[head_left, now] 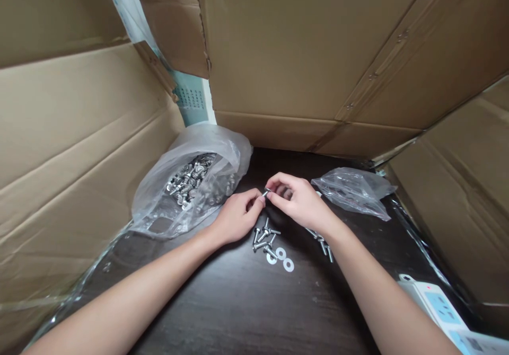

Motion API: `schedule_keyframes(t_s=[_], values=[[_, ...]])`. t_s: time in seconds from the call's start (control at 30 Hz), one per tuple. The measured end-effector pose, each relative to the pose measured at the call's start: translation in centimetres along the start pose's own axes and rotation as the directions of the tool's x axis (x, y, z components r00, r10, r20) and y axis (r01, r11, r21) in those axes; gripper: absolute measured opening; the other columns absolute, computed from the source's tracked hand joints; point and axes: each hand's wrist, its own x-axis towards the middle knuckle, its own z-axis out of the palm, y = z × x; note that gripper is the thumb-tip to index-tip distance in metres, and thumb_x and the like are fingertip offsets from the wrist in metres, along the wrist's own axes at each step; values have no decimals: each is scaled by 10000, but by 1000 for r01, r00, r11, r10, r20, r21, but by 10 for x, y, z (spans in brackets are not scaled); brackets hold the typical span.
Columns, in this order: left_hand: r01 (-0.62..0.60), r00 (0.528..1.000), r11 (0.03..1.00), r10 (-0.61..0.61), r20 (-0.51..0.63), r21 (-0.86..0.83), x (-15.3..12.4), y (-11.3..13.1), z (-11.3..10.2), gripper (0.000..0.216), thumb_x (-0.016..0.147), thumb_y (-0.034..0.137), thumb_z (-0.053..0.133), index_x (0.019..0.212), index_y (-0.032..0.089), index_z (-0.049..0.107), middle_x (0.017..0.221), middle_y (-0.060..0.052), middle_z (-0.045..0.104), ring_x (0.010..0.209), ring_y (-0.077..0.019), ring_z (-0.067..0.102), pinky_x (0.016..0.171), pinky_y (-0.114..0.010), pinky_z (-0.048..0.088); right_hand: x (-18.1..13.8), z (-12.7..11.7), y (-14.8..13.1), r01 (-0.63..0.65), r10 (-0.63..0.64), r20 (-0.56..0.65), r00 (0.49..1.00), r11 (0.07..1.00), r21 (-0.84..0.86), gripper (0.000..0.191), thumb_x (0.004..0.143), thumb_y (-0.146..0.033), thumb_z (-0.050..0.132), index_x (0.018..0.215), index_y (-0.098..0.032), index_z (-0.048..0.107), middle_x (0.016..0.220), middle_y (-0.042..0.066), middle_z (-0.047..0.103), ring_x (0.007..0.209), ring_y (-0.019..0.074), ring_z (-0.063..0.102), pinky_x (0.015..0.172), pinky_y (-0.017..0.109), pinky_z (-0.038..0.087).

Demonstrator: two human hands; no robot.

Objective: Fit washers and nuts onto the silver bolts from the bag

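A small metal bolt (264,193) is between my two hands, above the dark table. My left hand (238,216) pinches one end of it between thumb and forefinger. The fingertips of my right hand (298,200) close on the other end, where a thin disc-like edge shows; whether that is the bolt's head or a washer I cannot tell. Just below the hands lies a loose pile of bolts (264,236). White flat washers (288,265) lie beside the pile, one partly under a bolt. More bolts (323,245) sit in a row near my right forearm, partly hidden by it.
An open clear plastic bag (234,148) full of metal fasteners (191,180) stands at the left. A flatter clear bag (353,188) lies at the right. A white power strip (435,304) occupies the near right corner. Cardboard walls (310,53) enclose the table (222,302).
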Motion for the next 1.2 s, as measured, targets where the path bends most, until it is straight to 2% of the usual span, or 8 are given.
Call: schedule_keyframes(t_s=[0.67,0.87,1.2], values=[[-3,1000,1000,3,-28,-26,1,-2,1,289,1000,323,443,822,175,616,739,11,615,689,-150,517,661,-273,370,0,-2,-4,56,-57,-4,998,993,-106,154,840,-118,605,916,-199,713,844,18,729,698,136,625,659,270,491],[-27,998,999,25,-60,-39,0,-2,2,289,1006,320,432,815,177,595,755,9,620,714,-153,546,682,-269,388,-1,-4,-11,91,-96,-16,995,976,-196,195,847,-123,615,951,-205,758,835,21,720,676,135,614,659,280,480],[-40,997,999,38,-68,-28,1,-4,2,302,1018,311,416,794,175,567,747,8,598,716,-153,534,680,-272,381,-4,6,-13,77,-126,-143,982,947,-311,203,873,-153,622,928,-218,806,796,27,746,676,160,648,642,289,462]])
